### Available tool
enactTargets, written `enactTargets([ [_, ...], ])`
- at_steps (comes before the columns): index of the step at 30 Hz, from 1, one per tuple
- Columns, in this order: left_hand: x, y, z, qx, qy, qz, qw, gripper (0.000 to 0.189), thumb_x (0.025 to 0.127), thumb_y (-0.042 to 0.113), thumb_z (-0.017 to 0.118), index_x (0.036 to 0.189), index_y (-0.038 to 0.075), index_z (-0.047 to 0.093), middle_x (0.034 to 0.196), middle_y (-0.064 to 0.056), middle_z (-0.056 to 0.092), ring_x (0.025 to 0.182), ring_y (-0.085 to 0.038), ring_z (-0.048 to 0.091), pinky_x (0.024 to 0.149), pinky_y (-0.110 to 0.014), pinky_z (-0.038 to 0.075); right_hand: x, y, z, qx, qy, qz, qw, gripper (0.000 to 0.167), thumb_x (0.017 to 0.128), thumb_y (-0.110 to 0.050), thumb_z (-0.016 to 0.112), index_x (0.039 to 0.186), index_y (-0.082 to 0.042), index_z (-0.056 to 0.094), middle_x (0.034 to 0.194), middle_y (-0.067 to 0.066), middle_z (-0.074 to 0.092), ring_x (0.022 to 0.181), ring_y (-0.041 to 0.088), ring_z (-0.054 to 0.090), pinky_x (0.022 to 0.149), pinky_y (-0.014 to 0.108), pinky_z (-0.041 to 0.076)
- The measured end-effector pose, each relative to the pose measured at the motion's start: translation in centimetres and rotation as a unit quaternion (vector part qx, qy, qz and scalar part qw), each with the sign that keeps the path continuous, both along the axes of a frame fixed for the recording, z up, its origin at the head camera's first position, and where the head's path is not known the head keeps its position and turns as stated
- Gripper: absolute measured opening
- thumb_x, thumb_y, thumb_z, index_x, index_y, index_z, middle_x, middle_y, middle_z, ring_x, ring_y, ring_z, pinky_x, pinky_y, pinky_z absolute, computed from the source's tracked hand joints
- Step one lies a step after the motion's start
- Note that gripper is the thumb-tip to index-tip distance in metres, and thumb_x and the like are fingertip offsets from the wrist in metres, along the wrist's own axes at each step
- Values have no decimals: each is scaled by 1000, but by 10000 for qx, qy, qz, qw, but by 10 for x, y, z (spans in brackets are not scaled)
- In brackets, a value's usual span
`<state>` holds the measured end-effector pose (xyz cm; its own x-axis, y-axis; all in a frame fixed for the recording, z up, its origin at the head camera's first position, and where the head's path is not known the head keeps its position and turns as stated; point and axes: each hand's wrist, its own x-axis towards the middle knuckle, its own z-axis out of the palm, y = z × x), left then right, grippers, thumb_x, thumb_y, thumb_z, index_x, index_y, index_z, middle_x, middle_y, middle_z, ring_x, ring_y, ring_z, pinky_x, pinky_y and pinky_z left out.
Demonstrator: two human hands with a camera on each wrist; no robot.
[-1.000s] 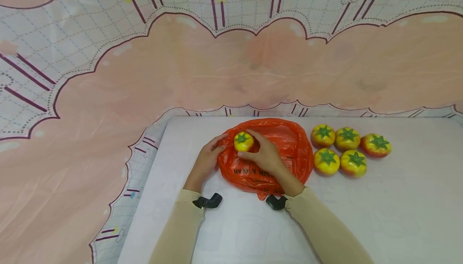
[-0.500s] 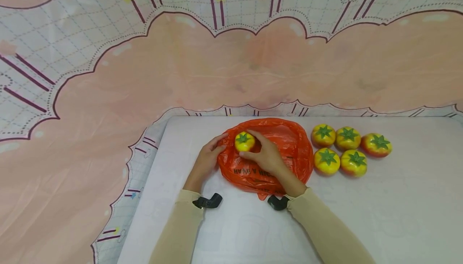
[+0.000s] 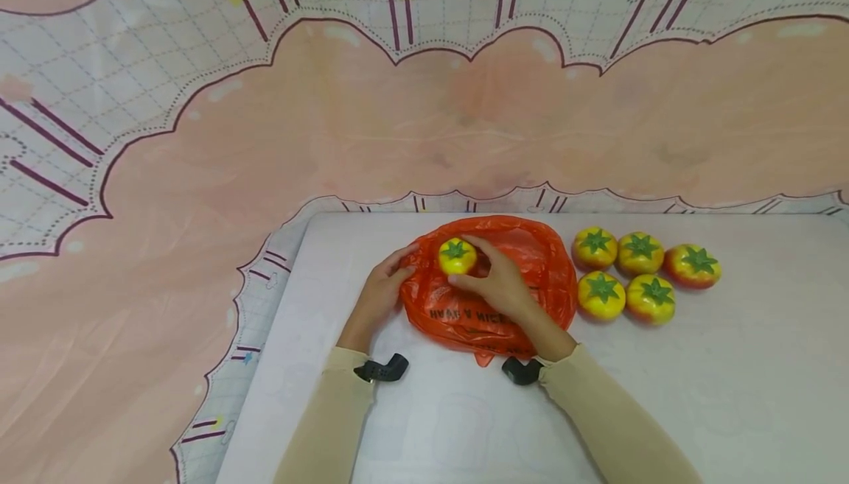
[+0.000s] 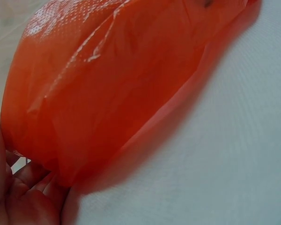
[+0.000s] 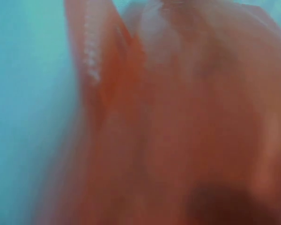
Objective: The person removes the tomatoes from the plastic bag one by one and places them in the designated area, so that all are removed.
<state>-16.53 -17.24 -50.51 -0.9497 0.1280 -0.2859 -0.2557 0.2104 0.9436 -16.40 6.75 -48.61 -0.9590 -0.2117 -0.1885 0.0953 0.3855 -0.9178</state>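
A red plastic bag [image 3: 491, 325] with dark printed letters lies spread on the table, its rolled rim forming a wide mouth. At the bag's left edge my left hand [image 3: 379, 291] holds the rim; in the left wrist view its curled fingers [image 4: 33, 199] meet the red plastic [image 4: 112, 93]. Over the bag's left part, my right hand [image 3: 499, 279] grips a yellow tomato [image 3: 458, 257] with a green star-shaped top between thumb and fingers. The right wrist view is blurred and shows mostly red plastic [image 5: 178, 117].
To the right of the bag sit several more yellow-red tomatoes [image 3: 600, 296] in two loose rows, the rightmost tomato [image 3: 692, 267] tilted. The white table [image 3: 743, 381] extends to the right and front. A patterned peach cloth [image 3: 464, 130] hangs behind.
My right hand has shifted slightly to the right over the bag, carrying the tomato with it. The left hand stays at the bag's left rim.
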Motion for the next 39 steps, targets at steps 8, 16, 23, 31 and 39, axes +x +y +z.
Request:
enactTargets([
  [8,1,-1,2,-79,8,57,10000,39,105,24,54,138,42,61,155,9,47,140,-20,48,111,-40,49,5,9,10,35,-42,2,10000,75,84,-39,84,149,-36,46,146,-3,53,132,27,52,107,50,52],
  [16,2,-3,2,-160,36,61,9998,38,105,25,53,138,43,60,155,10,47,138,-20,50,110,-40,50,12,19,27,37,-209,-26,9998,75,83,-40,85,147,-38,46,147,-4,51,134,27,51,108,53,51],
  [23,1,-1,1,-96,118,36,9999,38,105,24,54,138,41,61,153,8,49,135,-21,52,108,-40,52,17,33,34,-168,-125,73,9998,78,80,-40,87,146,-34,47,146,-4,49,133,26,53,105,46,54],
  [31,1,-1,0,-64,4,44,10000,39,105,23,53,139,41,60,154,9,48,136,-21,51,109,-40,51,24,50,45,-200,-123,78,9997,78,80,-38,88,145,-30,46,147,-3,49,135,26,53,107,46,53],
  [39,1,0,0,-91,41,12,9999,38,105,24,54,138,42,61,154,9,48,135,-21,51,109,-39,52,28,68,49,-144,-71,79,9998,82,79,-41,88,148,-27,44,150,0,47,138,29,50,109,46,51],
])
